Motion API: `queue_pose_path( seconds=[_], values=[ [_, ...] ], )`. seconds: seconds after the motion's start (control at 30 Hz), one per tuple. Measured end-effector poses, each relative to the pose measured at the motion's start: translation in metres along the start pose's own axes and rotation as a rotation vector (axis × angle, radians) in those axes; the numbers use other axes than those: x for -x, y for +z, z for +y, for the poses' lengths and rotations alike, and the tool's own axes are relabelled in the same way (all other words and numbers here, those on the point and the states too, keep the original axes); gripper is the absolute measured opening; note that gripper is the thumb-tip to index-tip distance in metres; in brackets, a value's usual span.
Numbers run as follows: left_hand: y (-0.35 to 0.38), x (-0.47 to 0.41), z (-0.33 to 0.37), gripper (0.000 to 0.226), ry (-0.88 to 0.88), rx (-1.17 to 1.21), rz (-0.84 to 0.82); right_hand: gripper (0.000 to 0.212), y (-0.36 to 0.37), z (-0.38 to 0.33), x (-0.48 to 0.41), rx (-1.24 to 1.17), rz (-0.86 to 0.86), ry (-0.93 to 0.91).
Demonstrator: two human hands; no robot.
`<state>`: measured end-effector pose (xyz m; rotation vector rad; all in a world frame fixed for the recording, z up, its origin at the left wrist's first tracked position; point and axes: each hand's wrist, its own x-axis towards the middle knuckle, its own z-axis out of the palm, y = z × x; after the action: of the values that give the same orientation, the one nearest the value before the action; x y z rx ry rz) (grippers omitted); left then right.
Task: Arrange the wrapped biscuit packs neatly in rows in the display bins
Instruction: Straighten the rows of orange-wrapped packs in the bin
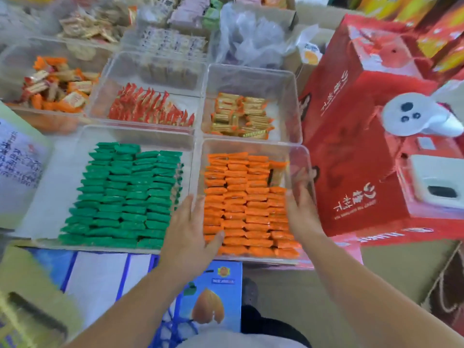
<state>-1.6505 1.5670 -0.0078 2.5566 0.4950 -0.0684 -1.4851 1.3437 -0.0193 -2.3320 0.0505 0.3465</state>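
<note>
Your left hand (190,229) and right hand (300,209) lie flat, fingers straight and gripping nothing, against either side of the clear bin (251,147) of orange biscuit packs (246,204). The packs look light, slick and crushable, so nudge their long edges. Green packs (125,197) sit left of that bin.

I am looking at a snack shop: clear display bins (251,144) of wrapped biscuit packs (248,204) in rows, red gift boxes (351,136) stacked alongside.
</note>
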Motion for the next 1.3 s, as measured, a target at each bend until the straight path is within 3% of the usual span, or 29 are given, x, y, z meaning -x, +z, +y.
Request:
queue_pose_path(
  seconds=[0.13,0.47,0.73,0.93,1.07,1.3],
  values=[
    [0.031,0.000,0.015,0.098,-0.134,-0.144,-0.001,0.072,0.009,0.014,-0.013,-0.077,-0.087,0.202],
    [0.037,0.001,0.013,0.094,-0.148,-0.246,0.019,0.054,0.035,0.012,-0.028,-0.490,-0.322,0.512],
    [0.036,0.000,0.013,0.094,-0.133,-0.290,0.002,0.044,0.027,0.016,-0.029,-0.579,-0.499,0.582],
    [0.036,0.001,0.012,0.095,-0.145,-0.252,-0.009,0.068,0.021,0.028,-0.017,-0.501,-0.437,0.613],
    [0.037,0.001,0.012,0.095,-0.133,-0.241,-0.005,0.090,0.024,0.021,-0.007,-0.519,-0.490,0.699],
    [0.037,0.001,0.013,0.094,-0.114,-0.245,0.011,0.079,0.023,0.006,0.004,-0.616,-0.519,0.726]
  ],
)
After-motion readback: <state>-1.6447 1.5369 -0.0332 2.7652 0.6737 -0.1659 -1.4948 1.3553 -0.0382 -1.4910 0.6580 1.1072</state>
